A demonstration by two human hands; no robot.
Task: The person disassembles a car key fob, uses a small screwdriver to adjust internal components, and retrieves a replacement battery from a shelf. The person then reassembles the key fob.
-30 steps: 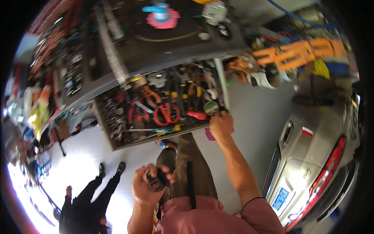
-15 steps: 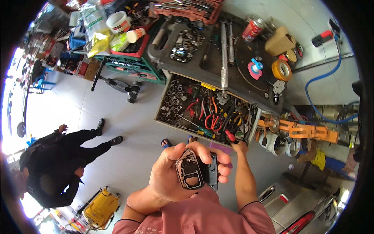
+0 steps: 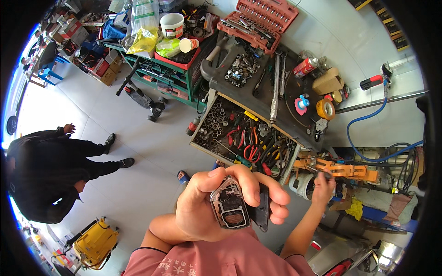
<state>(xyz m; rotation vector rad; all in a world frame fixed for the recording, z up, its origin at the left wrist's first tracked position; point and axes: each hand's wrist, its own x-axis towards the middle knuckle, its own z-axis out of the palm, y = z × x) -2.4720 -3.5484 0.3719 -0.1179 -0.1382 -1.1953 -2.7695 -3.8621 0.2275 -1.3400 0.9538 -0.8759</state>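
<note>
My left hand (image 3: 198, 202) is closed around an opened car key fob (image 3: 229, 207) in front of my chest. The fob's inner side faces up, showing a dark frame and a round coppery spot. A separate flat dark cover (image 3: 261, 209) is pinched between fingers of the same hand. Out to the right, my right hand (image 3: 323, 188) is closed on a thin tool with a dark end (image 3: 327, 175), which looks like a small screwdriver. It is raised near the orange clamp-like equipment, beyond the right corner of the open tool drawer (image 3: 239, 162).
The drawer holds sockets, pliers and screwdrivers. Above it, the dark workbench top (image 3: 258, 103) carries a socket set (image 3: 260, 23), tape roll (image 3: 325, 109) and spray can (image 3: 305, 67). A person in black (image 3: 50, 170) stands left, near a scooter (image 3: 142, 101) and yellow machine (image 3: 95, 241).
My right hand has left the drawer's front corner and moved right, now with the thin tool in it. The left hand keeps the fob; its cover has tilted. The whole view has shifted.
</note>
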